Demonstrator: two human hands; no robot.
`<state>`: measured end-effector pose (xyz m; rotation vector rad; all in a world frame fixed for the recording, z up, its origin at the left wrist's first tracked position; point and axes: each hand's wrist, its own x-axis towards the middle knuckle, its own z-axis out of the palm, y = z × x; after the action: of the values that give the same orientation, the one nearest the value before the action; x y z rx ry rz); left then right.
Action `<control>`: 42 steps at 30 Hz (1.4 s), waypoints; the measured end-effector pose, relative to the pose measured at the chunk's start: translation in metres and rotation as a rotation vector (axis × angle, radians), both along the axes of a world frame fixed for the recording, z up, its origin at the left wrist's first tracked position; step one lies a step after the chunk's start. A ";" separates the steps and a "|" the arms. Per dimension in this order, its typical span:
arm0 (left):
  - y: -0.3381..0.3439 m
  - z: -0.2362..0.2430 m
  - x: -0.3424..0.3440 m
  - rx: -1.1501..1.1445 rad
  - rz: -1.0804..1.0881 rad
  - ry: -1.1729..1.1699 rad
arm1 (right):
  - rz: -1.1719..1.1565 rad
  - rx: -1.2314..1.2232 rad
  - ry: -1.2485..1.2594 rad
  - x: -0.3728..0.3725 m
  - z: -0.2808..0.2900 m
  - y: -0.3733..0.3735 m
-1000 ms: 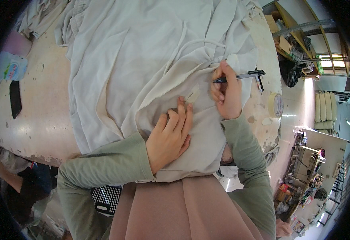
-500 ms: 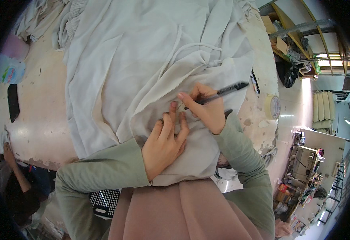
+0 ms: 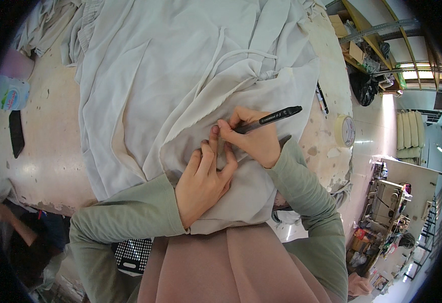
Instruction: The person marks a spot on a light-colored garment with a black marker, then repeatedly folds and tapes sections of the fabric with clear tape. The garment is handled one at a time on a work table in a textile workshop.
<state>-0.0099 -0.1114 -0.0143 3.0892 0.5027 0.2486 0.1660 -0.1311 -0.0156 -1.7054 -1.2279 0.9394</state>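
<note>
A pale grey garment (image 3: 175,65) lies spread over the table, with loose folds and a thin tie strap on it. My left hand (image 3: 203,184) rests on the cloth, fingers stretched out and pressing it down. Just beside those fingertips, my right hand (image 3: 256,141) grips a dark pen (image 3: 276,117), its back end sticking out to the upper right. The pen's tip is hidden behind my right fingers. Between both hands, a small pale bit shows on the cloth, too covered to make out.
On the table's right side are pens (image 3: 322,98) and a tape roll (image 3: 344,130). At left lie a dark flat case (image 3: 15,134) and a plastic pack (image 3: 11,93). Another person's arm (image 3: 19,224) is at lower left. Shelving (image 3: 377,35) stands beyond the table at right.
The pen has tilted flatter and its back end has shifted slightly left and down. My right fingertips have moved closer to my left index finger. The other person's arm has drawn back.
</note>
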 end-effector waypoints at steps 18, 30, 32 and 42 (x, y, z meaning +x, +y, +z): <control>-0.002 -0.002 0.000 0.002 0.015 0.004 | -0.046 0.053 -0.072 -0.001 -0.006 0.001; -0.001 -0.003 0.001 -0.003 0.018 -0.018 | -0.077 0.108 -0.060 -0.003 -0.006 0.003; -0.001 -0.002 0.000 -0.007 0.020 -0.013 | -0.084 0.107 -0.078 -0.003 -0.005 0.001; -0.001 -0.001 0.000 0.000 0.014 -0.020 | -0.091 0.151 -0.144 0.001 -0.008 0.002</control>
<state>-0.0100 -0.1124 -0.0154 3.0814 0.5233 0.2788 0.1669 -0.1289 -0.0241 -1.7161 -1.2690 0.6629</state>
